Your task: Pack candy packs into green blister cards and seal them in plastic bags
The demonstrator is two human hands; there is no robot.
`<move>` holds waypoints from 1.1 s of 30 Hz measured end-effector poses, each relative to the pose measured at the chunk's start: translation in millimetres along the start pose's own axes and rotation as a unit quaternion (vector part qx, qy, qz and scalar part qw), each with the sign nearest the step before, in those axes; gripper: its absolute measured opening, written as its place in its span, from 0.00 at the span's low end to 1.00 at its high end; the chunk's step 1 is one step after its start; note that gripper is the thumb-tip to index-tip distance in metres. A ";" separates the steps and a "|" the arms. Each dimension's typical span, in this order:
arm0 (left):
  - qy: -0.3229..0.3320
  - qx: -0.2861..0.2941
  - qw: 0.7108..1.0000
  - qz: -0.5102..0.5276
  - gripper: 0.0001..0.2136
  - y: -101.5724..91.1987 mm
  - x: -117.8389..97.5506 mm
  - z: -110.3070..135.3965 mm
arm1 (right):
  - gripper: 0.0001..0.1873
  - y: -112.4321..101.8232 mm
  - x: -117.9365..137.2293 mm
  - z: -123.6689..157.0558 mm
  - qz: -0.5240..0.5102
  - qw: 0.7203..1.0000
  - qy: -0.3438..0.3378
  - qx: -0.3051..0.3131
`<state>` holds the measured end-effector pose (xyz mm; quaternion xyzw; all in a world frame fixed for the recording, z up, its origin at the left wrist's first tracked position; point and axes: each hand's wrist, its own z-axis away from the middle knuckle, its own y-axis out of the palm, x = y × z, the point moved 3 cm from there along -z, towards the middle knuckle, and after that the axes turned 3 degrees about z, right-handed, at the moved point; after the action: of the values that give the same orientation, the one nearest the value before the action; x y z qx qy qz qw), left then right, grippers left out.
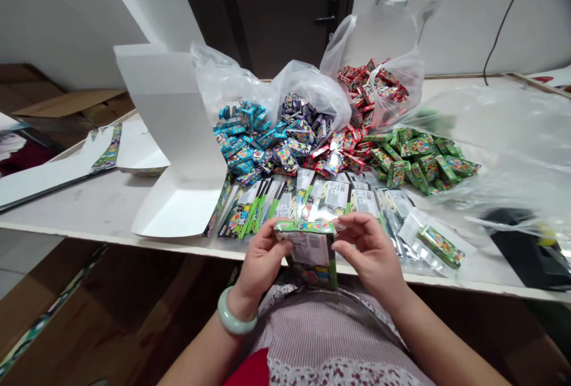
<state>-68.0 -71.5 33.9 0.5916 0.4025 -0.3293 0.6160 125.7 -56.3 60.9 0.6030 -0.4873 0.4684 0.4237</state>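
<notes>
Green candy box [310, 258] over front table edge [111, 227], grasped from both sides by left hand [261, 264] and right hand [368, 252], both closed on it, not released. Possible slip downward if pinch loosens, or knock against nearby printed cards [312, 201]. Box's sides partly hidden under hands; small print unreadable.

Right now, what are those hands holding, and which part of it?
A small green-edged printed box, gripped at its two upright sides by the left hand and the right hand.
</notes>
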 end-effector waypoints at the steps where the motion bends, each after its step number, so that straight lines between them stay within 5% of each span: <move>1: -0.004 -0.003 1.000 0.015 0.16 -1.1 2.0 1.4 | 0.10 -0.7 -0.3 1.5 -0.012 1.000 -0.001 -0.006; 7: -0.083 0.028 0.992 0.087 0.14 3.5 12.5 0.2 | 0.11 5.5 -3.2 -5.5 -0.071 0.997 0.036 0.014; 13: -0.081 0.037 0.989 0.119 0.27 11.7 18.2 -6.4 | 0.07 10.1 -3.0 -19.6 -0.050 0.996 0.032 0.060; 26: -0.070 0.136 0.988 0.037 0.12 8.3 18.9 -4.1 | 0.06 4.7 15.7 -18.9 0.001 0.983 0.051 0.178; 33: -0.042 0.156 0.987 -0.022 0.12 6.8 22.9 -0.6 | 0.05 6.2 12.5 -9.2 -0.013 0.984 0.031 0.174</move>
<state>-51.6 -68.7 16.7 0.6573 0.3323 -0.4263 0.5252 119.3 -50.9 75.3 0.6591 -0.3775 0.5589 0.3327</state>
